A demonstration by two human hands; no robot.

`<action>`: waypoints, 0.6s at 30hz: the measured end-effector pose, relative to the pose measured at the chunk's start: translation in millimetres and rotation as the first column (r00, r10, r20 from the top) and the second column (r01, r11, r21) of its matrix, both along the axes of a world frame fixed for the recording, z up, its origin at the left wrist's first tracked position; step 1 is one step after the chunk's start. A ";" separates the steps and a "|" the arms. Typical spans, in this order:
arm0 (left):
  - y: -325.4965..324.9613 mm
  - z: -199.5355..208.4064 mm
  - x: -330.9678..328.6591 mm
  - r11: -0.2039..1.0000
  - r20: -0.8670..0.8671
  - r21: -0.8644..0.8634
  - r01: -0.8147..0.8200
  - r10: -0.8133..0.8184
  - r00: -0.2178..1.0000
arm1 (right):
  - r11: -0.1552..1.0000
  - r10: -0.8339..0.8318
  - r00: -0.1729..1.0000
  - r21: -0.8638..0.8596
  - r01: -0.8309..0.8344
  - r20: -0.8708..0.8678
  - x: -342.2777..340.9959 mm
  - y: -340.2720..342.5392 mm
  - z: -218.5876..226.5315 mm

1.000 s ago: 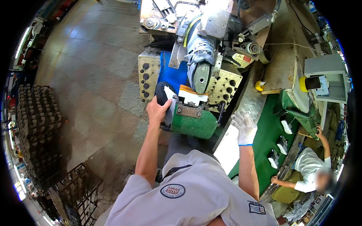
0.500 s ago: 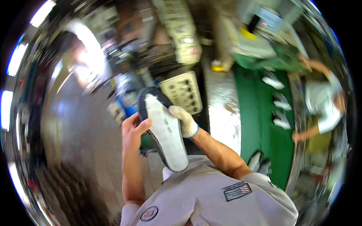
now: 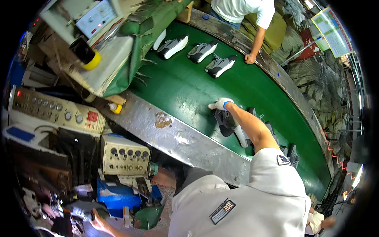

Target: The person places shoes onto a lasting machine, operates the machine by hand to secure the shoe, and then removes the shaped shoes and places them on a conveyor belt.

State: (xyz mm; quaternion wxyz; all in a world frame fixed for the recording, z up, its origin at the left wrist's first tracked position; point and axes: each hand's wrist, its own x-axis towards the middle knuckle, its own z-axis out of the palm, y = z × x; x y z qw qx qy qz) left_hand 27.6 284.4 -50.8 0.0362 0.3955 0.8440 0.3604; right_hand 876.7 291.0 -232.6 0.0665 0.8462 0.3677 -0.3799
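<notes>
My right hand [image 3: 219, 104], in a white knit glove with a blue cuff, reaches out over the green conveyor belt [image 3: 181, 96]. Its fingers close on the upper end of a dark grey shoe [image 3: 223, 123]. Right against that shoe lies another with a pale sole [image 3: 241, 136]. Low on the left, my bare left hand [image 3: 99, 222] grips a dark grey shoe [image 3: 85, 208] beside the machine. Part of that shoe is in shadow, and its far end is hard to make out.
Several grey-and-white shoes [image 3: 221, 66] stand farther along the belt. A metal ledge [image 3: 177, 138] borders it on my side. Across it, a co-worker's hand [image 3: 250, 59] rests on the far edge. Left are control panels [image 3: 125, 155] and a yellow-capped bottle [image 3: 115, 108].
My view has swung right toward the belt. My gloved hand has left the upturned shoe both hands held and moved onto a belt shoe. My left hand is lower left with a shoe.
</notes>
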 end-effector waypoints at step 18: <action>-85.9 18.3 56.1 0.929 -0.050 -0.370 -0.022 0.003 0.999 | 0.035 -0.478 0.116 0.113 0.993 -0.871 138.8 119.2 -140.5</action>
